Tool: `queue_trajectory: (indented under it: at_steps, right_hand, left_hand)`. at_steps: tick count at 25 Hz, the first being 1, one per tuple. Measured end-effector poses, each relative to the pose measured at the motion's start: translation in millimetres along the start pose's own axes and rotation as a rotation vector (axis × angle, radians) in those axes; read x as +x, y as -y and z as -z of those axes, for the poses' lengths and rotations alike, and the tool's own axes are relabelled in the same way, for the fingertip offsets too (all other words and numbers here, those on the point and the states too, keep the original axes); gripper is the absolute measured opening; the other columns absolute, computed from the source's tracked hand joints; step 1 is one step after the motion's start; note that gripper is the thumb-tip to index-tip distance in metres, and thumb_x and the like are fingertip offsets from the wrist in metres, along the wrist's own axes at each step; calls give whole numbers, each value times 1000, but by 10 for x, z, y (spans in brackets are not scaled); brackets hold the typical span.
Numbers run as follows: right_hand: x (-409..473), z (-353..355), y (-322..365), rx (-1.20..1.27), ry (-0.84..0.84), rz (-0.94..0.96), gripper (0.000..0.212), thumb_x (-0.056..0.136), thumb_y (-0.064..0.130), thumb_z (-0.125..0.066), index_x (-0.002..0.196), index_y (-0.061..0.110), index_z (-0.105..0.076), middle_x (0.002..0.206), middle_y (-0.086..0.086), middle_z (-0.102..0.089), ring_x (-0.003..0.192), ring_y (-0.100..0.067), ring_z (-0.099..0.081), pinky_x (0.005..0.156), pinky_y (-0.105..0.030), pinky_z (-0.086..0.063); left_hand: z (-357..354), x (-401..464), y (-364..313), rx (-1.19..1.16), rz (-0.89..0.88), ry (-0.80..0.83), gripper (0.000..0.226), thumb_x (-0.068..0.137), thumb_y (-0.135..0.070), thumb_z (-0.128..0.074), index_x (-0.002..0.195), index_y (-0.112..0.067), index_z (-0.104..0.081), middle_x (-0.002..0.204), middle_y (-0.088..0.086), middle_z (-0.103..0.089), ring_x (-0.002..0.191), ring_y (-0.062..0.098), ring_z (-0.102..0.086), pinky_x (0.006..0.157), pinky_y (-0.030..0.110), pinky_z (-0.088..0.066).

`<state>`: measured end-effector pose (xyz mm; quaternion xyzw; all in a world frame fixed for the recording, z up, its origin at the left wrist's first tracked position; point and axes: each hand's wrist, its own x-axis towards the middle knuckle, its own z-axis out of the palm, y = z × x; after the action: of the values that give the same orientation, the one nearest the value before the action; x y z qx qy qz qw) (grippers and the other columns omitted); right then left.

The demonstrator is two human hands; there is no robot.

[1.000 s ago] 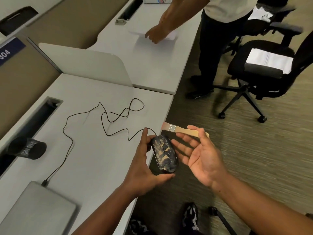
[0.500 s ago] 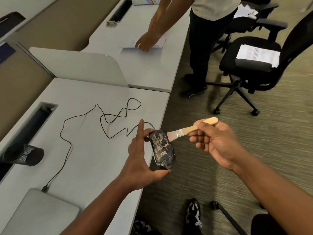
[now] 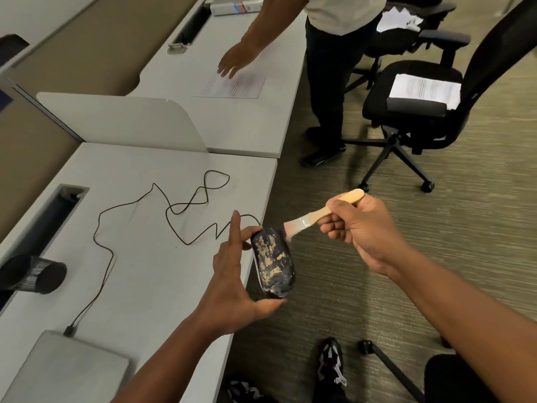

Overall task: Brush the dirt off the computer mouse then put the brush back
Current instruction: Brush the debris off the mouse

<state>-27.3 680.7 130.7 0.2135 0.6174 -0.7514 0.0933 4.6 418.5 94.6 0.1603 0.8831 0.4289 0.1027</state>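
While the black computer mouse smeared with tan dirt point(image 3: 273, 264) is held off the edge of the pale grey desk point(image 3: 139, 274), findings are as follows.
Left hand point(image 3: 232, 289): grasping the mouse, thumb under its near end, fingers along its far-left side, index finger raised.
Right hand point(image 3: 363, 231): clenched round the handle of the small wooden-handled paintbrush with pale bristles point(image 3: 316, 218).
Brush: bristle tip at the mouse's far end, just right of the left-hand grip; contact cannot be confirmed.
Thin black cable point(image 3: 180, 210): runs from the mouse's far end, looping across the desk left of the grip.
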Motion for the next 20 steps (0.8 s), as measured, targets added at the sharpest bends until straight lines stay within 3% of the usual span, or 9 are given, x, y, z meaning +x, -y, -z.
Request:
queue_trajectory:
  at_steps: [5,11,15,20]
  right_hand:
    - [-42,-62,40,65,79,-18,14,103,14,-60,104,1,-66,79,-12,-76,68,-17,-70,61,-24,-57]
    - [-46,36,18,-7,0,26,17,103,14,-61,110,-1,-65,77,-10,-76,68,-16,-70,62,-23,-58]
    - [-92,-21,-4,81,88,39,15,102,14,-62,110,1,-65,81,-13,-76,70,-17,-72,64,-25,-59]
    - [-67,15,-85,58,4,74,13,103,15,-62,108,4,-65,83,-12,-78,75,-20,-72,65,-26,-60]
  left_hand:
    - [-6,15,-34,-6,-11,14,153,57,-44,-98,157,-50,18,155,-27,-34,140,15,-41,109,37,-38]
    - [-21,-39,-47,31,-28,24,152,60,-39,-99,158,-49,17,156,-28,-32,138,15,-42,108,36,-38]
    - [-28,-66,-59,30,-20,27,152,60,-37,-100,158,-50,16,157,-31,-30,138,11,-42,107,34,-38]
    - [-53,-105,-76,35,-21,35,151,61,-36,-99,157,-51,17,155,-32,-30,136,8,-42,103,24,-36]
